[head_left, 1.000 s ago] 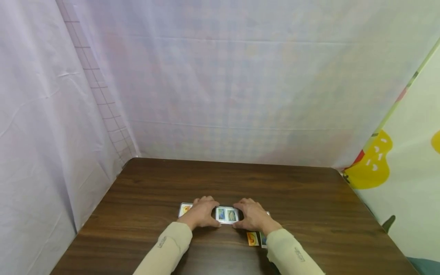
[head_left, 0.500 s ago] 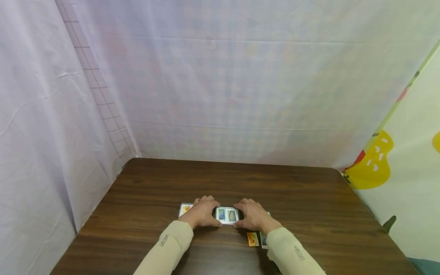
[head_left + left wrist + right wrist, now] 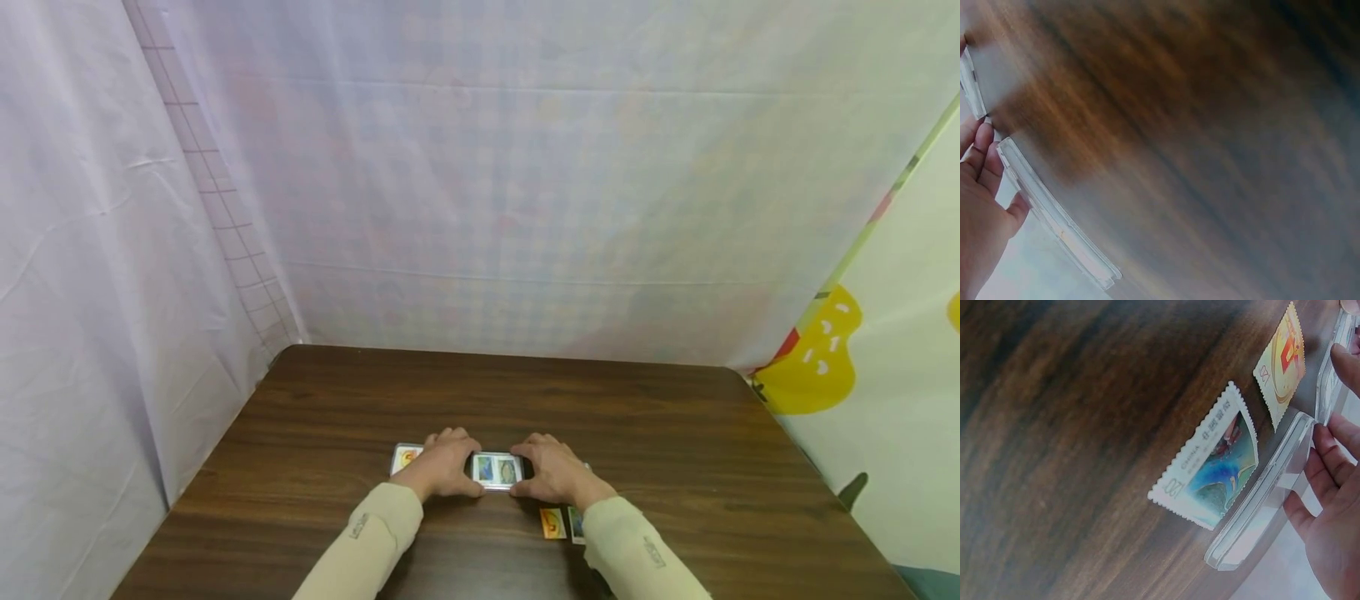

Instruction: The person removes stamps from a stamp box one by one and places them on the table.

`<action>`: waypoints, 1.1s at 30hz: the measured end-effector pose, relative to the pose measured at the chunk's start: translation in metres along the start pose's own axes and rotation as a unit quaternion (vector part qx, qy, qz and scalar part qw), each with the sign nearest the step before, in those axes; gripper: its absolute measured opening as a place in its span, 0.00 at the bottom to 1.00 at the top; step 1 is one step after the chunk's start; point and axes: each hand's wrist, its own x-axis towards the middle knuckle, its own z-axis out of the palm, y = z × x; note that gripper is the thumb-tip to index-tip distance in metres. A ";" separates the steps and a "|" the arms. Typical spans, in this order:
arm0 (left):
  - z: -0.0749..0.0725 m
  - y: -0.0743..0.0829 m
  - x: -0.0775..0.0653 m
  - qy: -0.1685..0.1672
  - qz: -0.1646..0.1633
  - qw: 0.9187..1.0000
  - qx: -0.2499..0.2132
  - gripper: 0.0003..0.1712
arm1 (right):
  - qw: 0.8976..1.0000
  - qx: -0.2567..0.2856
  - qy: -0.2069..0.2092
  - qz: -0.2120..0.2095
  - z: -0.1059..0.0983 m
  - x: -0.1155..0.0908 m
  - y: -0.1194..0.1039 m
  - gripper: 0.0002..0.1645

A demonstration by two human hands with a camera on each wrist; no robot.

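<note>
In the head view, a clear plastic stamp case (image 3: pixel 497 472) with two stamps side by side inside lies at the middle of the table's near half. My left hand (image 3: pixel 447 467) grips its left end, thumb at the near edge and forefinger at the far edge. The right hand (image 3: pixel 552 469) holds the opposite end in the same way. A second case (image 3: pixel 403 457), with an orange stamp inside, is partly covered by the left hand. Beneath the right hand lies a third clear case (image 3: pixel 1263 497). Beside it are a loose orange-yellow postage stamp (image 3: pixel 1284 365) and a blue-green one (image 3: pixel 1216 465).
Everything lies on a dark wood-grain table (image 3: pixel 480 392) with rounded far corners. A pale sheet (image 3: pixel 480 192) hangs behind its far edge, and a white curtain (image 3: pixel 82 292) borders the left side. To the right is a sheet with a yellow printed figure (image 3: pixel 813 367).
</note>
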 end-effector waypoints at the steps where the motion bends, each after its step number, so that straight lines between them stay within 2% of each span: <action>1: 0.001 -0.001 0.001 0.001 -0.001 1.000 0.002 0.37 | 1.000 0.001 0.000 0.000 0.000 0.000 0.000 0.36; 18: 0.004 0.000 0.001 0.002 -0.010 1.000 0.016 0.36 | 1.000 0.014 0.011 0.001 0.001 -0.001 0.000 0.33; 33: 0.002 0.000 0.000 0.004 -0.004 1.000 0.016 0.38 | 0.999 0.019 0.032 0.002 0.000 -0.004 0.004 0.33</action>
